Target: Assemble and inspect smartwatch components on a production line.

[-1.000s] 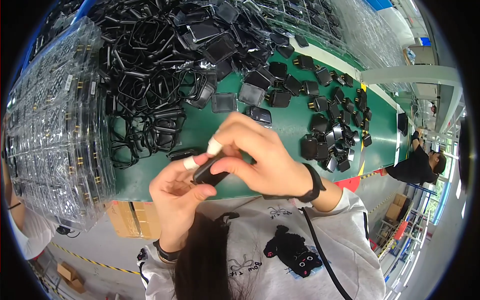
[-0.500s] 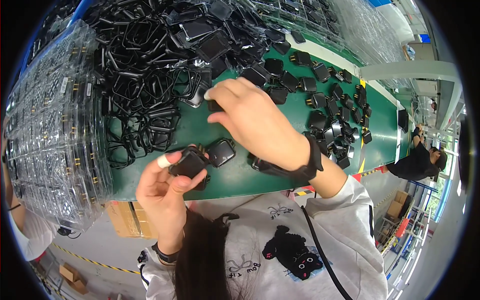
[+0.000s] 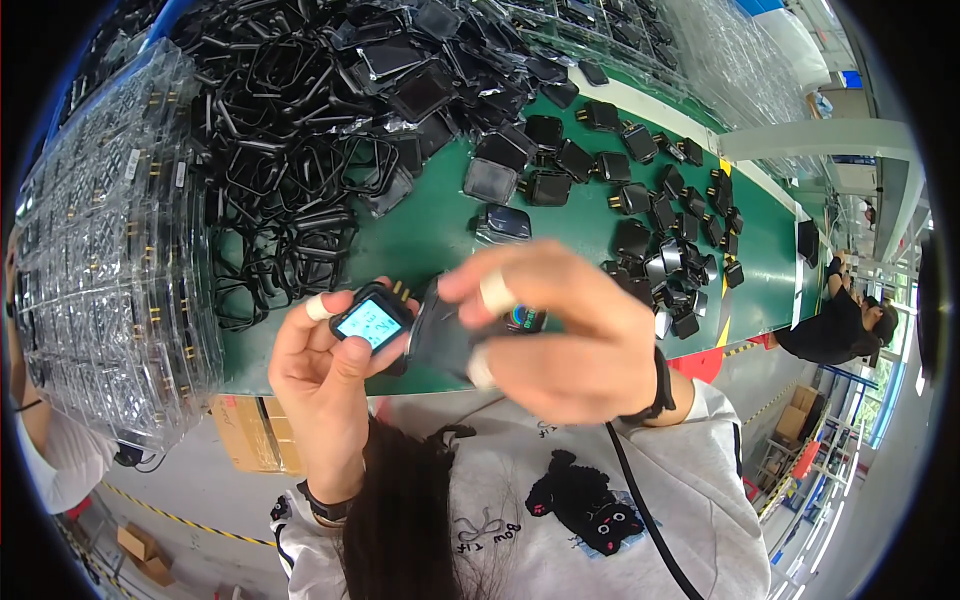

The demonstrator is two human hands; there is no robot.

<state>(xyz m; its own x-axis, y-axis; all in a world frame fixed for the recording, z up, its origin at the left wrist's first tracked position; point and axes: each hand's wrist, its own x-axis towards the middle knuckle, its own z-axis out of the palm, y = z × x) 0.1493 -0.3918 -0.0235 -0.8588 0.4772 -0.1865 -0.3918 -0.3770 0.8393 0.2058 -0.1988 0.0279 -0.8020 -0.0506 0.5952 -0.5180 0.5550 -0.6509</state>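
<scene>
At centre frame, the left hand [image 3: 325,375] pinches a small black screen module [image 3: 370,322], its display lit pale blue, between thumb and taped forefinger. Just right of it, the right hand [image 3: 560,335], fingers curled together, grips a dark square cover [image 3: 440,340] touching the module. Behind them lies a green worktable [image 3: 440,235], with a heap of black frames [image 3: 300,130] at upper left and clear plastic trays [image 3: 100,240] stacked along the left edge.

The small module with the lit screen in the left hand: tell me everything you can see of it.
The small module is a rounded-square black block, apparently plastic, with a glowing pale-blue screen facing up. Small gold contacts stick out at its upper right edge. The left hand pinches it above the green table, tilted slightly, beside a dark piece held by the right hand.
</scene>
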